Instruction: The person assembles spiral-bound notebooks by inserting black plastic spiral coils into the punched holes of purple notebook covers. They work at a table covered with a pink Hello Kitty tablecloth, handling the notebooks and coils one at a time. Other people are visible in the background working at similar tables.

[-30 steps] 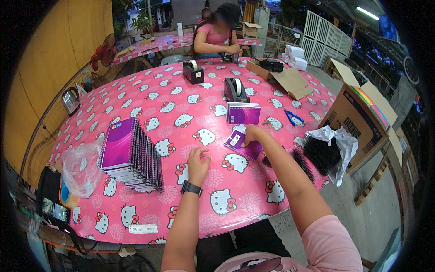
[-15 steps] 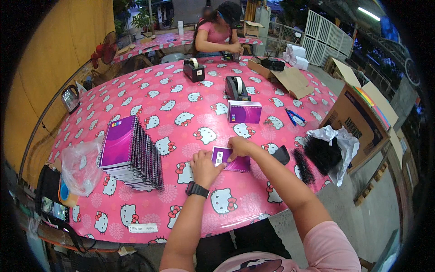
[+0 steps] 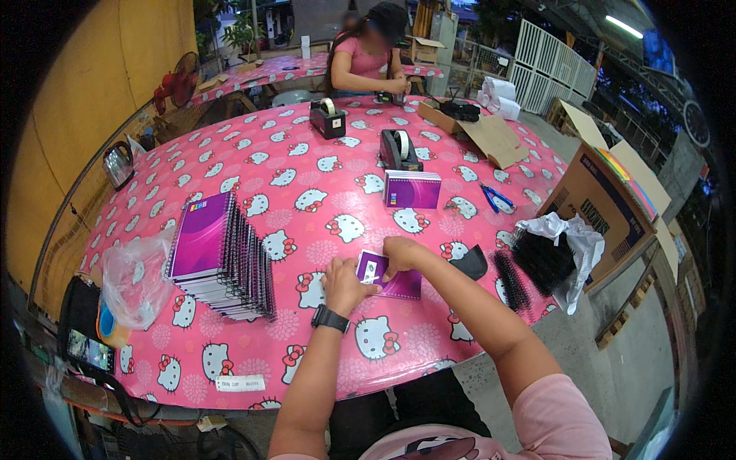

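A small purple notebook (image 3: 402,286) with a white label near its left side lies on the pink table in front of me. My left hand (image 3: 346,286) grips its left edge, with the thumb across the corner by the label. Bent over its top edge, my right hand (image 3: 400,255) presses fingers and thumb onto the cover, hiding part of it. To the left rises a tall stack of spiral-bound purple notebooks (image 3: 201,239). Beyond my hands stands a short pile of purple notebooks without coils (image 3: 412,192).
Two tape dispensers (image 3: 328,120) (image 3: 400,149) stand farther back. Blue-handled pliers (image 3: 497,199), black coils (image 3: 543,261) and a cardboard box (image 3: 594,207) are on the right. A plastic bag (image 3: 138,280) and a phone (image 3: 90,350) lie left. Across the table, a person (image 3: 368,65) works.
The notebook has tilted slightly under my hands, its lower right edge now a little nearer to me. Both hands keep nearly the same place on it.
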Demonstrator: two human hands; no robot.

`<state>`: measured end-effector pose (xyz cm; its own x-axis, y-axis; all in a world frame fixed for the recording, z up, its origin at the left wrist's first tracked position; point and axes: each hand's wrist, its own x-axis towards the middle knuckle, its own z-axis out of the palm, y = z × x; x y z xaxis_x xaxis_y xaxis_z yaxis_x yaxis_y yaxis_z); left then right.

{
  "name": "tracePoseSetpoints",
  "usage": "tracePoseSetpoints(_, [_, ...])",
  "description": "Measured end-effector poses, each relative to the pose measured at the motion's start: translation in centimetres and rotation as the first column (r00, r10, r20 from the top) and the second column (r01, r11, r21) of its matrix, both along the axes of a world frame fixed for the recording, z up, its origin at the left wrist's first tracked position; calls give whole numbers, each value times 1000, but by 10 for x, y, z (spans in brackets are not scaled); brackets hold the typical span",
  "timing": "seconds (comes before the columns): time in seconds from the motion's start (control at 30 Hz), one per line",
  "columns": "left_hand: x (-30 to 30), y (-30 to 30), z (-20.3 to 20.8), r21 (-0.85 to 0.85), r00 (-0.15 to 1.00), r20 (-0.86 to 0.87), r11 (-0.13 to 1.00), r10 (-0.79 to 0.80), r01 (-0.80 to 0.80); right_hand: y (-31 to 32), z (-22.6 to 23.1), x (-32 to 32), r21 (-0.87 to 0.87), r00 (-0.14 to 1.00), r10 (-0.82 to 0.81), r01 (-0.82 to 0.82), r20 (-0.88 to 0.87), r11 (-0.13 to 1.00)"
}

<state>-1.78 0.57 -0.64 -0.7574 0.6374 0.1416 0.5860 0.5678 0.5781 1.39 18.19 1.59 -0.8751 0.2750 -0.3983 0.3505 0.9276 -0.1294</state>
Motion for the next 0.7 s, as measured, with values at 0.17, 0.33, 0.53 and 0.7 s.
tracePoseSetpoints(0.17, [-3,1,-8,120,996,-37,989,-83,87,-2,-2,8,-45,998,-22,19,-63,999])
tracePoseSetpoints(0.33, [-6,-6,-12,203,983,-152,971,-100,130,-35,2,48,51,898,-8,34,-439,998])
tracePoseSetpoints(0.53, [25,-29,27,162,900,387,976,-200,147,-18,-3,79,3,932,36,-37,-360,999])
tracePoseSetpoints(0.7, [113,-94,32,-23,933,-209,955,-293,295,-49,-5,115,-55,841,224,-287,-492,956])
